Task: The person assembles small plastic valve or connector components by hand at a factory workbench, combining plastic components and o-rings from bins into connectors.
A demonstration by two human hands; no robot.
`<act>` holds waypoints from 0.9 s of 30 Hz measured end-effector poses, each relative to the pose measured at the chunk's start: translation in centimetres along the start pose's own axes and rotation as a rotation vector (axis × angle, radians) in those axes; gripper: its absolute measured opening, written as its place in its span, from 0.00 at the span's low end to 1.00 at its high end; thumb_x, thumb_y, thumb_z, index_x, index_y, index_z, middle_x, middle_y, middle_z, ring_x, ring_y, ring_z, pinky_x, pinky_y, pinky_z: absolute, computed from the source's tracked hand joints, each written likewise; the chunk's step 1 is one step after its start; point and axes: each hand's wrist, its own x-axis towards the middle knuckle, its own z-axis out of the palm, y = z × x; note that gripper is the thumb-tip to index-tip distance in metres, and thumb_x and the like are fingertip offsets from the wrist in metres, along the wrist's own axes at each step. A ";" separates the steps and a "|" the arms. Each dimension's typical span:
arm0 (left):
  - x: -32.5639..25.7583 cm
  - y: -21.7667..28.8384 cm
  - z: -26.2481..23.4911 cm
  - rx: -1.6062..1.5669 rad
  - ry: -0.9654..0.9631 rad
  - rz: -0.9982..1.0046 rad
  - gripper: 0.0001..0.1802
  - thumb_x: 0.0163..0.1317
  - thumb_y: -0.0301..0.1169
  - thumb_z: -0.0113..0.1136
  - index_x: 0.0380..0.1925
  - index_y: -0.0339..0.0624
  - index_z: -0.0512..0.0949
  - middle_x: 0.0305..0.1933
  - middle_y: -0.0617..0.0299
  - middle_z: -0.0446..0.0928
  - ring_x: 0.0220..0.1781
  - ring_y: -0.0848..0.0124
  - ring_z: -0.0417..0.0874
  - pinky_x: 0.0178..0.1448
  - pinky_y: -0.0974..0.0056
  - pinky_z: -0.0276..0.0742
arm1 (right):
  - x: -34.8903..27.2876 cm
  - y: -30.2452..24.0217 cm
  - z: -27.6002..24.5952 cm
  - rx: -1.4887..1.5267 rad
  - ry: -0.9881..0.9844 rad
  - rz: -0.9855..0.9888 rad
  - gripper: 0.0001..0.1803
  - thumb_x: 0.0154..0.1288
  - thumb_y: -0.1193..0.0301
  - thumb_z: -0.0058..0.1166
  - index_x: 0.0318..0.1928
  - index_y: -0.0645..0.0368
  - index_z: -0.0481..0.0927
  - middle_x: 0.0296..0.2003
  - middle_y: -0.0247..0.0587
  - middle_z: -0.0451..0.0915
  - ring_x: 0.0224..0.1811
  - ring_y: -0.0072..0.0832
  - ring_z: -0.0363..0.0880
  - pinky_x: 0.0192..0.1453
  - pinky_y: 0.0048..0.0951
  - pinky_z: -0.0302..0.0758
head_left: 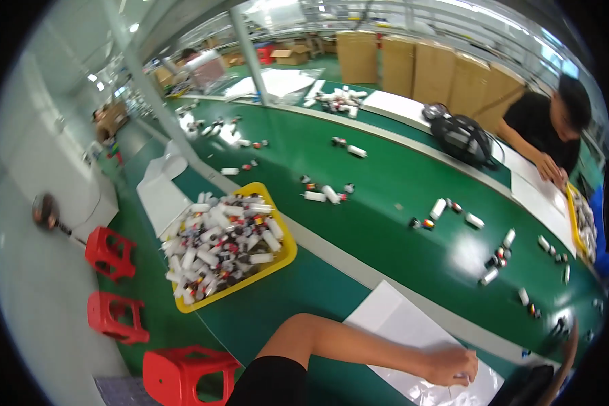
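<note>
Your left hand (453, 367) curls nearly closed (whether it grips the pale bit (461, 376) beneath, I cannot tell) over the white sheet (394, 321), which stretches leftward along the bench's (264, 301) near side.

Open room right here, on the near strip of the green table (271, 311), between the yellow basket (287, 254) and the white sheet (380, 311)! Watch that basket, heaped past its rim, shutting off any low pass leftward. Over the sheet, the left forearm (379, 352) bars the way right down to the left hand (453, 367). Mid-table there's a bare gap, but loose white cylinders (438, 208) litter its right, and a black bag (460, 140) stands beyond.
</note>
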 end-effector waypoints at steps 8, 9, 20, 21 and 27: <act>0.1 -0.6 1.0 -0.047 0.075 0.014 0.02 0.51 0.24 0.66 0.25 0.39 0.83 0.35 0.59 0.80 0.46 0.58 0.76 0.51 0.55 0.73 | 2.2 -10.0 2.3 -0.114 -0.142 0.014 0.26 0.75 0.64 0.44 0.68 0.60 0.64 0.51 0.59 0.77 0.49 0.53 0.78 0.48 0.51 0.73; 0.0 -0.5 0.9 -0.045 0.070 -0.004 0.02 0.51 0.24 0.66 0.25 0.39 0.83 0.35 0.59 0.80 0.46 0.58 0.76 0.51 0.55 0.73 | 1.9 -11.0 1.8 -0.094 -0.118 -0.028 0.26 0.75 0.64 0.44 0.68 0.60 0.64 0.51 0.59 0.77 0.49 0.53 0.78 0.48 0.51 0.73; 0.0 -1.2 0.9 0.000 0.015 -0.046 0.03 0.53 0.26 0.66 0.26 0.40 0.81 0.36 0.60 0.80 0.48 0.59 0.76 0.52 0.57 0.72 | 0.7 -20.0 -11.5 0.408 0.389 -0.058 0.29 0.70 0.71 0.55 0.70 0.61 0.64 0.34 0.45 0.76 0.33 0.34 0.73 0.39 0.38 0.72; 0.1 -1.5 0.7 0.000 -0.010 -0.066 0.03 0.53 0.27 0.66 0.25 0.41 0.81 0.35 0.61 0.80 0.48 0.59 0.76 0.52 0.57 0.72 | 0.1 -22.1 -13.5 0.518 0.393 -0.063 0.29 0.72 0.71 0.55 0.70 0.62 0.64 0.29 0.41 0.73 0.29 0.28 0.69 0.35 0.34 0.70; 1.3 -1.5 0.2 -0.173 0.233 -0.018 0.13 0.55 0.27 0.57 0.16 0.31 0.71 0.13 0.52 0.70 0.18 0.66 0.74 0.29 0.61 0.71 | -6.7 -37.9 -23.4 1.157 0.135 -0.099 0.12 0.72 0.72 0.53 0.52 0.56 0.70 0.25 0.24 0.69 0.25 0.12 0.65 0.25 0.18 0.60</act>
